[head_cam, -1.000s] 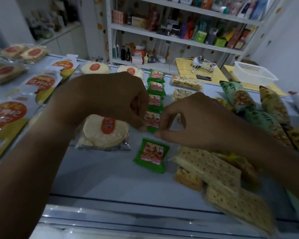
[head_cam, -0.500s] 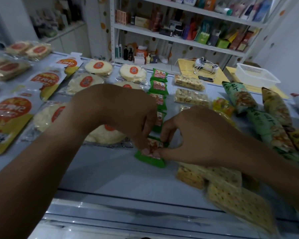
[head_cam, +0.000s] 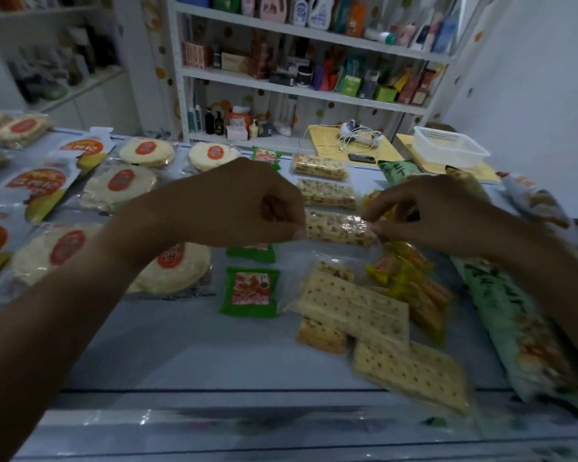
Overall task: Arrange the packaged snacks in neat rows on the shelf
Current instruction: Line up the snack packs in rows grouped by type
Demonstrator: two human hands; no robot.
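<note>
Head view: both hands (head_cam: 341,211) on cracker packet (head_cam: 339,230)

glossy clear plastic cracker pack (head_cam: 339,231), perforated plastic basket (head_cam: 449,151)

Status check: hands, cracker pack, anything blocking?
Left hand and right hand pinch the clear cracker pack by its ends. Held in line behind two placed packs. Nothing blocking.

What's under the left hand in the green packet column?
The left hand covers the middle of the column. One green packet shows beyond it, another's edge pokes out just below it, and one lies nearer. Packets under the hand cannot be counted.
</note>
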